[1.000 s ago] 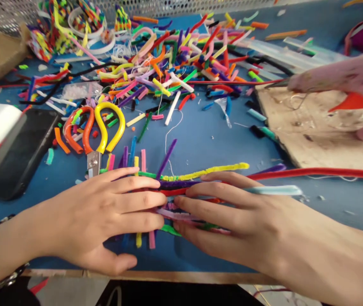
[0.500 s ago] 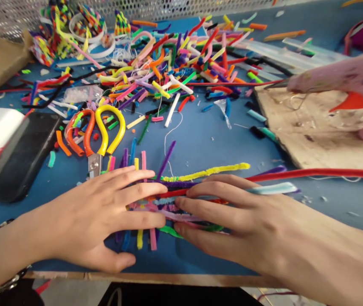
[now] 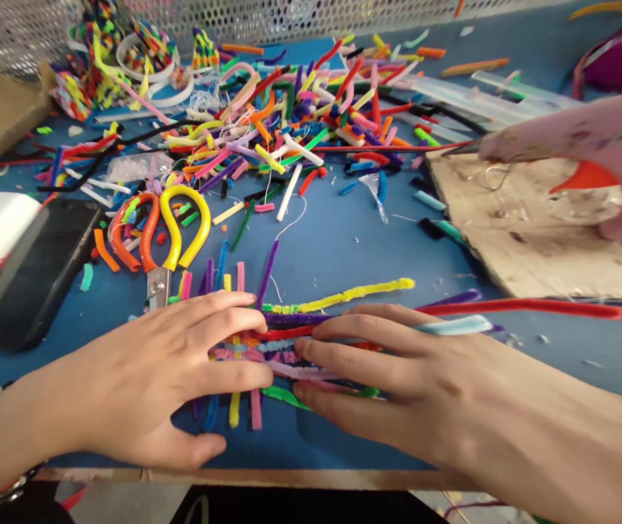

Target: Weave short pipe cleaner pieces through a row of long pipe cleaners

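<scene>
Fingers (image 3: 228,324) now wider apart, left hand (image 3: 141,382)

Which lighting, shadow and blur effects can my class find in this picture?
All in the head view: soft shadows on the blue table beside the left hand and right hand; small highlights on the scissors' yellow handle; slight softness in the mesh screen at the back; a smeared look on the right forearm.

Palms down, the left hand (image 3: 174,378) spreads its fingers toward three o'clock, the right hand (image 3: 425,386) toward nine.
</scene>
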Tool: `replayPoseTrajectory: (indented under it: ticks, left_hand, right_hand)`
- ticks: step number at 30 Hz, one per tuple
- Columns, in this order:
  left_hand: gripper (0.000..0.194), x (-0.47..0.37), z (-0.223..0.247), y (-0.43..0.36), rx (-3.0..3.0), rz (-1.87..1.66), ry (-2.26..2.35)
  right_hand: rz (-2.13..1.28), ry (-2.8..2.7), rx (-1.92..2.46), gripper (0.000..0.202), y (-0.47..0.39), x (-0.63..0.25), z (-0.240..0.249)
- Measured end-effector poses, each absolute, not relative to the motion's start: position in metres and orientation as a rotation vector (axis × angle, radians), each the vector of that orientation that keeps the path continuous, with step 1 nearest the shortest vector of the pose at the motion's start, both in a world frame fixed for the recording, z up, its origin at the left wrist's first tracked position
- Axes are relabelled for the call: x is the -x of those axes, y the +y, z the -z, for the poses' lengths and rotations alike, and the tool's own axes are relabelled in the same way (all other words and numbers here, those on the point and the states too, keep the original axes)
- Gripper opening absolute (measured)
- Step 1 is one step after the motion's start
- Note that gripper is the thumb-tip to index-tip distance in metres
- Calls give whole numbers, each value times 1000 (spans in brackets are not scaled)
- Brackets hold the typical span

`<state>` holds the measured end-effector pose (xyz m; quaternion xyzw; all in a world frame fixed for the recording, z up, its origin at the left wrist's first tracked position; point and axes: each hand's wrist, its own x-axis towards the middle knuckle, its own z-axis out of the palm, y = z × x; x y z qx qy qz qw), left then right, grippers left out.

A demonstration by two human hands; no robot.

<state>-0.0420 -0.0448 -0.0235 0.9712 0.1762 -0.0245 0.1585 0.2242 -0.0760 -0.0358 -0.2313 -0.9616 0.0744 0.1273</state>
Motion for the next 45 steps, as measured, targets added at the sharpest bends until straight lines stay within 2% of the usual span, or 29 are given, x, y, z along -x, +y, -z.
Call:
replayPoseTrajectory:
  ticks: [10, 14, 18, 23, 31, 36, 40, 45]
  left_hand:
    - [58, 42, 23, -27, -2859, -97, 419]
    - [43, 44, 23, -25, -2919, -121, 379]
    - [35, 43, 24, -24, -2933, -43, 388]
    - [44, 40, 23, -24, -2906, -5, 482]
    - [35, 29, 30, -33, -2879, -176, 654]
    - [33, 28, 33, -35, -2834, -208, 696]
    - [35, 25, 34, -40, -2766, -225, 777]
    - [59, 20, 37, -46, -2793, -232, 866]
  right_hand:
    - [-347, -2800, 652, 33, -73, -227, 37]
    - [-357, -2693, 647, 38, -73, -225, 37]
    - [-169, -2557, 716, 29, -76, -221, 36]
    - [132, -2406, 882, 18, -84, -222, 40]
    - [458, -2610, 520, 32, -86, -221, 50]
    - [316, -2631, 557, 38, -80, -216, 53]
    - [178, -2632, 569, 35, -76, -212, 55]
    - [-63, -2663, 571, 30, -72, -211, 55]
